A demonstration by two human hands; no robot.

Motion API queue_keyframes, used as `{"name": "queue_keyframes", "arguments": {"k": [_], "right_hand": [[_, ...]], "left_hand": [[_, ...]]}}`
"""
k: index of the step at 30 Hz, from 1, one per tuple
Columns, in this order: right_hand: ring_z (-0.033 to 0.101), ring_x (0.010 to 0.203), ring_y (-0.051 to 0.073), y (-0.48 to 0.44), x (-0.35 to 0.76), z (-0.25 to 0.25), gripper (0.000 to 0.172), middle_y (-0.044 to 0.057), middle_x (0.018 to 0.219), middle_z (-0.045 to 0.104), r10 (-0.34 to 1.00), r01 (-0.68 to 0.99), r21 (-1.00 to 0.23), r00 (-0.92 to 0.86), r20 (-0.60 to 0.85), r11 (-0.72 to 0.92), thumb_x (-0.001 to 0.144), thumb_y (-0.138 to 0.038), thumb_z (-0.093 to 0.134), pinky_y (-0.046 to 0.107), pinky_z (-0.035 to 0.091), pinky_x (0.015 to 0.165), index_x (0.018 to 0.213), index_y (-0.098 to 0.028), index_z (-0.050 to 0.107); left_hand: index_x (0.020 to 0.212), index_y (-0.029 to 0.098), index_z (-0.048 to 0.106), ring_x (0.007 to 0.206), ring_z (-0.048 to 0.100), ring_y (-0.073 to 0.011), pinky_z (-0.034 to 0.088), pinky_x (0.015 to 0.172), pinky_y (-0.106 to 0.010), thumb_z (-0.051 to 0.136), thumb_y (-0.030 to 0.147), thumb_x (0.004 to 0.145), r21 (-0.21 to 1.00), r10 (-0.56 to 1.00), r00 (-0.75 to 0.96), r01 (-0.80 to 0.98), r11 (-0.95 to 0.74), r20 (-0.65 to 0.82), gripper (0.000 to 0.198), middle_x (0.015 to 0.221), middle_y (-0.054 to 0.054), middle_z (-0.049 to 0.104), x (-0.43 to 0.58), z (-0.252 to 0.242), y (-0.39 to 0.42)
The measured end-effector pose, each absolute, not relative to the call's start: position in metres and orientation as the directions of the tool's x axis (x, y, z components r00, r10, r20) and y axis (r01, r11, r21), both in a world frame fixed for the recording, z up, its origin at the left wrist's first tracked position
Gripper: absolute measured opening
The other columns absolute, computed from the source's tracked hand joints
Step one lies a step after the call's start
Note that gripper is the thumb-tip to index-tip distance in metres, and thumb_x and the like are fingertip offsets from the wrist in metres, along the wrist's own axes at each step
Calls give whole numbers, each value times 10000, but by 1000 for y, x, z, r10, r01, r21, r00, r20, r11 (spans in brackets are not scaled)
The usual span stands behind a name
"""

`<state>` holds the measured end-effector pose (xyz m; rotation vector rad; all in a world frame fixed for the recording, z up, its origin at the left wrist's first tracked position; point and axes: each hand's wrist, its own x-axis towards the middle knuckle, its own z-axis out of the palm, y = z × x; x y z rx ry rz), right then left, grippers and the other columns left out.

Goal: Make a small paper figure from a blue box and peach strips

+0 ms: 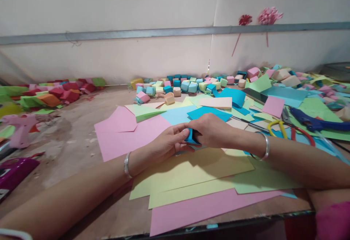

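Between my two hands is a small folded blue paper box, its hollow side partly showing. My left hand is closed around its left side, thumb on the near face. My right hand closes on it from the right, with some fingers tucked at the box's opening and partly hidden. Under both hands lie overlapping sheets of yellow paper and pink paper. Just beyond the right hand is a flat piece of darker blue paper.
Small paper boxes line the wall. Scissors with a yellow handle and a blue glue gun lie at right. A pink glue gun and a purple tool sit at left. A phone rests among paper scraps.
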<state>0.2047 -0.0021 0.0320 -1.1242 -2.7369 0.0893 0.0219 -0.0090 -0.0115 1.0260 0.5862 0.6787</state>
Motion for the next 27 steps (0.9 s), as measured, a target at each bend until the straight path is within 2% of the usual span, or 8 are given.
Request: {"name": "queue_keyframes", "arguments": {"k": [3, 6, 12, 18, 22, 24, 27], "right_hand": [[474, 570, 128, -2, 206, 34, 193, 55, 747, 689, 736, 730, -96, -669, 106, 677, 836, -166, 473, 282, 175, 524, 851, -180, 665], [467, 552, 129, -2, 207, 36, 200, 60, 748, 681, 764, 763, -45, -640, 84, 644, 887, -212, 433, 282, 165, 517, 886, -167, 628], [477, 559, 140, -3, 203, 31, 246, 78, 720, 683, 744, 754, 17, -651, 151, 657, 890, -174, 408, 291, 159, 521, 852, -149, 650], [466, 552, 142, -3, 200, 28, 260, 83, 668, 683, 746, 755, -28, -640, 186, 655, 845, -165, 443, 290, 166, 521, 756, -140, 687], [466, 552, 141, -2, 201, 26, 227, 72, 675, 685, 760, 777, -47, -599, 255, 628, 818, -219, 490, 292, 147, 523, 760, -157, 701], [456, 543, 131, -1, 201, 26, 213, 67, 665, 677, 746, 756, -67, -621, 240, 651, 802, -193, 496, 288, 158, 520, 724, -152, 690], [441, 527, 118, -2, 200, 28, 219, 61, 639, 653, 746, 742, -105, -640, 183, 662, 784, -135, 489, 283, 182, 518, 647, -147, 659]], "left_hand": [[1053, 149, 650, 782, 679, -153, 574, 704, -255, 672, 324, 863, 896, 755, 636, -230, 379, -156, 259, 887, -59, 665, 21, -12, -7], [979, 133, 660, 707, 644, -129, 551, 648, -234, 651, 337, 871, 879, 753, 636, -247, 408, -170, 231, 849, -56, 658, 19, -14, -1], [864, 106, 664, 675, 625, -147, 503, 591, -229, 594, 303, 888, 875, 721, 670, -230, 426, -175, 211, 750, -73, 652, 21, -12, -3], [905, 125, 661, 637, 620, -122, 539, 649, -238, 638, 327, 877, 872, 718, 683, -263, 414, -135, 206, 701, -29, 626, 21, -11, -8], [1067, 142, 640, 745, 655, -140, 540, 677, -242, 665, 296, 863, 885, 730, 668, -239, 399, -149, 256, 877, -58, 660, 20, -10, -8], [1105, 152, 627, 787, 665, -154, 540, 681, -244, 672, 286, 858, 890, 732, 662, -223, 399, -162, 285, 930, -67, 660, 21, -9, -9], [1093, 152, 627, 764, 661, -145, 544, 674, -240, 668, 262, 859, 890, 745, 649, -233, 391, -157, 262, 894, -56, 656, 22, -7, -11]]}}
